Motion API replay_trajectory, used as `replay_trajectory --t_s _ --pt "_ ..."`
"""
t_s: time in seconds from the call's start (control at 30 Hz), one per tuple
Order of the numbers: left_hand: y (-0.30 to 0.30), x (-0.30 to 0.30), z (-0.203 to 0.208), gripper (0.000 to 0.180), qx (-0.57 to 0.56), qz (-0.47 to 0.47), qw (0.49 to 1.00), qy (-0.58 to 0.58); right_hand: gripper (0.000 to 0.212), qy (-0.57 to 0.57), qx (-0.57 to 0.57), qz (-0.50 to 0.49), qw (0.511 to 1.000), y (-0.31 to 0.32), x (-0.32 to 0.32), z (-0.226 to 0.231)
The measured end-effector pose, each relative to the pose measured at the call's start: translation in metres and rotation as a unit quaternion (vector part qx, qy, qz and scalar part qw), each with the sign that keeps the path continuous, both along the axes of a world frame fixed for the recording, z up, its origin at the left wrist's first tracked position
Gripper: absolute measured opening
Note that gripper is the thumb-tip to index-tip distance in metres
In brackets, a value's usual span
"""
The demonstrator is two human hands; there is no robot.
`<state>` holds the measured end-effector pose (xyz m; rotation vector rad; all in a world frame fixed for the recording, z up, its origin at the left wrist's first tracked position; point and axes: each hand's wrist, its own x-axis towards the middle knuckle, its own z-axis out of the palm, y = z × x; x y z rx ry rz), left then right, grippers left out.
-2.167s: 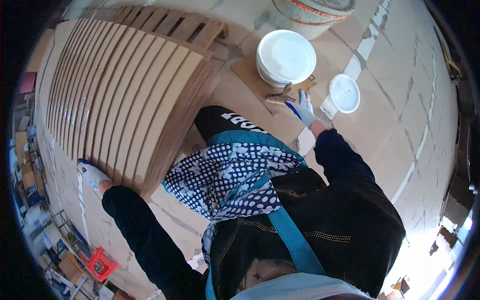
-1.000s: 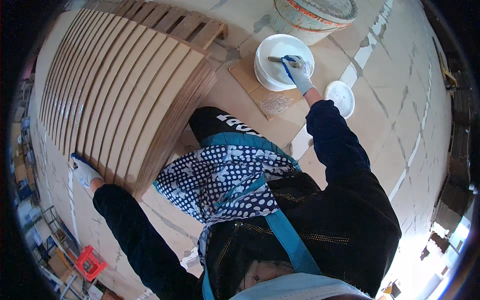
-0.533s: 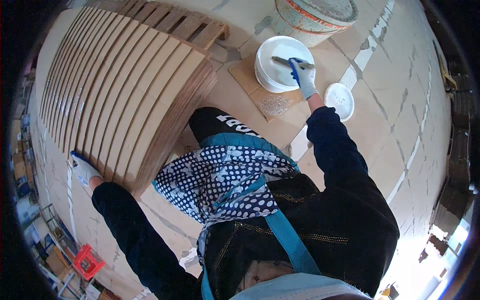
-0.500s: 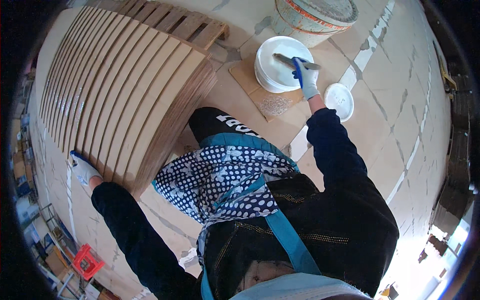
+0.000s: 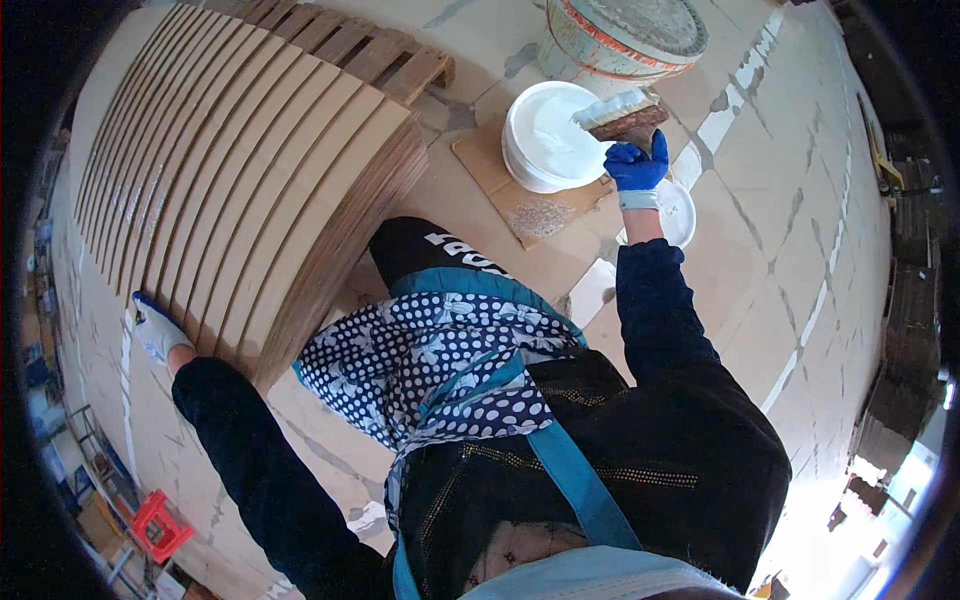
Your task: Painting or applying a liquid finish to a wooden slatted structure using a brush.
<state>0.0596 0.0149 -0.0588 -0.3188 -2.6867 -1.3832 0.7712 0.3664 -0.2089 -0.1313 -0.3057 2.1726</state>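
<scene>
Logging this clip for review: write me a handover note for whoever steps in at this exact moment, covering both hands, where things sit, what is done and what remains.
Right hand, in a blue glove: shut on the wide wooden-backed brush, held over the rim of the white plastic bucket of white paste.
Left hand, in a white glove: resting on the near edge of the fanned stack of brown cardboard sheets, which lies on a wooden pallet.
The bucket stands on a cardboard scrap; its white round lid lies on the floor beside it.
Done: brush bristles look loaded white.
Left: no fresh paste is visible on the sheets.
</scene>
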Motion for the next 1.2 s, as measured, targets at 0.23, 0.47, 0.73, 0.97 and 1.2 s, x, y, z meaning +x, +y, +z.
replay_trajectory --t_s 0.23,0.47,0.73,0.97,1.2 --pt "0.018 0.026 0.005 0.048 -0.007 -0.021 0.997 0.076 0.022 -0.226 -0.020 -0.195 0.954 0.011 -0.025 0.029" --pt "-0.002 0.028 0.024 0.045 -0.137 -0.027 0.979 0.148 0.028 -0.673 0.632 -0.215 0.317 -0.024 -0.058 0.015" --pt "-0.015 -0.002 -0.010 0.055 -0.049 -0.005 0.997 0.054 0.039 -0.710 0.665 -0.177 0.149 -0.045 -0.065 0.076" --pt "-0.001 0.030 0.009 0.060 -0.027 0.067 0.981 0.178 0.042 -0.367 0.785 -0.381 0.323 -0.127 -0.233 0.209" --pt "-0.004 0.031 0.011 0.054 -0.133 0.000 0.988 0.073 0.026 -0.272 0.845 -0.172 0.427 -0.164 -0.380 0.256"
